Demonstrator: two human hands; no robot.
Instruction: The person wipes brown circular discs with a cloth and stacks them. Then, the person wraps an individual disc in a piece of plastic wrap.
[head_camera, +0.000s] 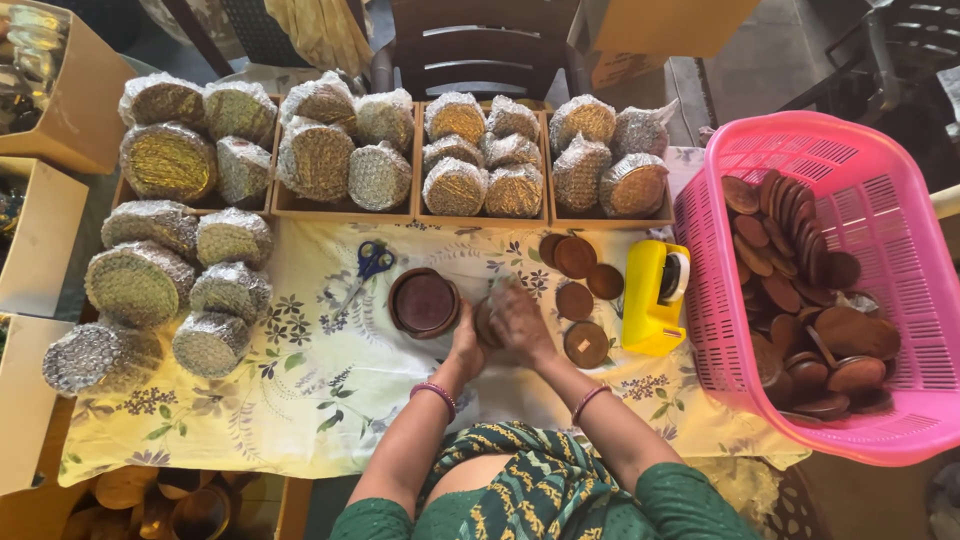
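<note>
Cupping a small round clay piece between them, the left hand and right hand sat pressed together around it, with the brown clay bowl just left of the left hand, closer to it than the right.

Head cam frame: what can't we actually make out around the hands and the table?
- Item between the left hand and right hand: covered by both hands and blurred.
- Grip of either hand: fingers overlap, unreadable.
- Contents of the bubble-wrapped bundles: hidden by wrap.
- Pink basket: lower discs buried under upper ones; right side cut by the frame edge.
- Cardboard box at left: cropped, contents unclear.
</note>
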